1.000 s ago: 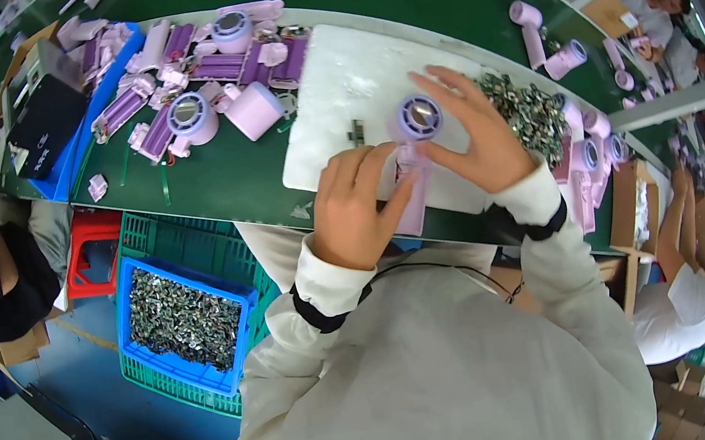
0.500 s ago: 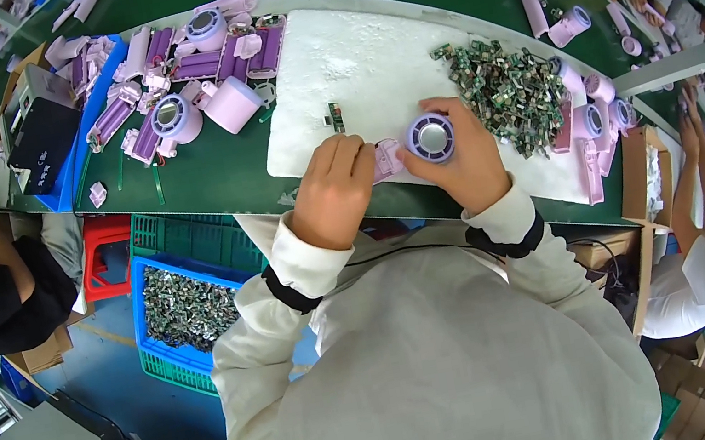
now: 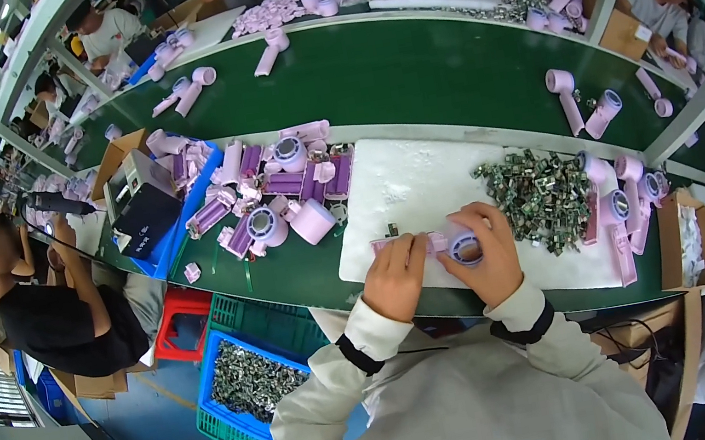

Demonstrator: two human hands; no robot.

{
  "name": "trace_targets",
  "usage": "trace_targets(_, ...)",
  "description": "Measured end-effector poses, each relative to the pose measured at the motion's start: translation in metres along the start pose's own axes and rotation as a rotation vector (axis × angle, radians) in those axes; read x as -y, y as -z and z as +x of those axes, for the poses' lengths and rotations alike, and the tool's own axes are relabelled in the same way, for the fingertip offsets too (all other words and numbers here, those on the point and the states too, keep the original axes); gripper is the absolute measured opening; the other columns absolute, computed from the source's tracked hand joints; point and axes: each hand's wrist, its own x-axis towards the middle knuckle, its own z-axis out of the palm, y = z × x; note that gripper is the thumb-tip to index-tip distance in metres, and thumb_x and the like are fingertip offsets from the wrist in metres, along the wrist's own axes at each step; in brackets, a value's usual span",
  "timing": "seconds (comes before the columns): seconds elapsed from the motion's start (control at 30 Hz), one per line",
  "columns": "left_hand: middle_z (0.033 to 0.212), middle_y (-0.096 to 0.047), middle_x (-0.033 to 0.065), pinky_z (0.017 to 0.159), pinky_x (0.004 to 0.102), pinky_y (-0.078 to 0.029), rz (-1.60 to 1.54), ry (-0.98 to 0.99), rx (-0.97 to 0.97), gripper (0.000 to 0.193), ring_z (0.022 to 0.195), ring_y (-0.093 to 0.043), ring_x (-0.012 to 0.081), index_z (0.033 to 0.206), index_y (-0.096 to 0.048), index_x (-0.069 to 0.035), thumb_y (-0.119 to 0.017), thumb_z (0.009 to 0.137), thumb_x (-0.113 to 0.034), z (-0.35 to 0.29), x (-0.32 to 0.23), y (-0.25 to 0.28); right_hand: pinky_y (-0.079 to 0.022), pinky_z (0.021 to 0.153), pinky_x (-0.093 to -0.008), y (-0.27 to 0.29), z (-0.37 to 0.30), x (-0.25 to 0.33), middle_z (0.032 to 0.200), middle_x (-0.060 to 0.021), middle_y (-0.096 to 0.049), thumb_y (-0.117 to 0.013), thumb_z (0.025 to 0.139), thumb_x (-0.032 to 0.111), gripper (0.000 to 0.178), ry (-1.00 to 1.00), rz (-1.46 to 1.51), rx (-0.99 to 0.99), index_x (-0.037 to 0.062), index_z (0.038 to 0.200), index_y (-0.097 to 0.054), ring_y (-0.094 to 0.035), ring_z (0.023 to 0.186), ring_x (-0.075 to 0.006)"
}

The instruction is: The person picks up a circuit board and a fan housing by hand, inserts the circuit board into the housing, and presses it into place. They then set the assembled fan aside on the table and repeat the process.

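Observation:
A pink hair-dryer-like housing (image 3: 465, 248) with a lilac ring on its round end is held between my hands, low over the white foam sheet (image 3: 427, 165). My right hand (image 3: 493, 257) curls round the round head, thumb on its near left side. Closed on the handle (image 3: 437, 242) is my left hand (image 3: 395, 280); its fingers hide part of it. Just beyond my left fingers, a small circuit board (image 3: 392, 230) lies on the sheet. A heap of small green circuit boards (image 3: 540, 198) sits right of my right hand.
Pink housings and purple-lined shells (image 3: 273, 191) lie at the left beside a blue tray (image 3: 210, 174); more housings (image 3: 625, 202) lie at the right. Below the bench's left edge stands a blue crate (image 3: 215, 401) of boards. A co-worker (image 3: 59, 306) sits left; others work across the green bench (image 3: 327, 66).
The view has tilted up, bringing the far bench and people into sight. The housing's round end has turned away from facing straight up. Both hands keep their hold.

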Motion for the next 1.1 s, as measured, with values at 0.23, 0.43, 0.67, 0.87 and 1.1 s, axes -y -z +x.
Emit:
trace_targets(0.23, 0.108, -0.064, 0.0139, 0.102, 0.0560, -0.048, 0.063, -0.153, -0.125, 0.032, 0.113, -0.061, 0.0336, 0.109, -0.067, 0.001, -0.064, 0.078, -0.003, 0.006, 0.013, -0.011, -0.050, 0.093, -0.0392, 0.000, 0.005, -0.011, 0.121, -0.0142, -0.054, -0.088, 0.067, 0.013, 0.050, -0.041, -0.025, 0.038, 0.0112, 0.113, -0.068, -0.058, 0.106, -0.0335)
trace_targets(0.43, 0.104, -0.064, 0.0148, 0.107, 0.0592, -0.046, -0.071, -0.056, -0.202, 0.033, 0.114, -0.062, 0.0382, 0.110, -0.068, 0.001, -0.072, 0.078, 0.005, 0.002, 0.013, -0.029, -0.054, 0.085, -0.0385, -0.002, 0.008, -0.014, 0.122, -0.0130, -0.054, -0.087, 0.069, 0.013, 0.048, -0.028, -0.052, 0.046, 0.0116, 0.113, -0.068, -0.058, 0.104, -0.0311)
trace_targets(0.67, 0.100, -0.064, 0.0151, 0.102, 0.0573, -0.051, -0.093, -0.054, -0.224, 0.035, 0.113, -0.063, 0.0377, 0.110, -0.069, 0.003, -0.072, 0.076, 0.007, -0.002, 0.014, -0.031, -0.056, 0.081, -0.0379, -0.002, 0.005, -0.010, 0.121, -0.0132, -0.057, -0.087, 0.069, 0.013, 0.046, -0.038, -0.072, 0.042, 0.0110, 0.111, -0.068, -0.062, 0.100, -0.0310)
trace_targets(0.87, 0.100, -0.064, 0.0137, 0.102, 0.0556, -0.052, -0.056, -0.074, -0.223, 0.035, 0.111, -0.066, 0.0363, 0.110, -0.072, 0.000, -0.074, 0.076, 0.010, -0.001, 0.015, -0.031, -0.056, 0.083, -0.0380, -0.002, 0.007, -0.007, 0.116, -0.0127, -0.064, -0.085, 0.070, 0.011, 0.044, -0.085, -0.004, 0.056, 0.0103, 0.110, -0.068, -0.067, 0.100, -0.0315)
trace_targets(1.1, 0.100, -0.063, 0.0145, 0.102, 0.0565, -0.051, -0.005, -0.120, -0.215, 0.031, 0.111, -0.062, 0.0347, 0.108, -0.070, 0.004, -0.067, 0.077, 0.001, 0.000, 0.021, -0.038, -0.056, 0.084, -0.0373, -0.003, 0.009, -0.011, 0.117, -0.0134, -0.064, -0.083, 0.071, 0.009, 0.042, -0.090, -0.011, 0.083, 0.0115, 0.110, -0.068, -0.067, 0.101, -0.0315)
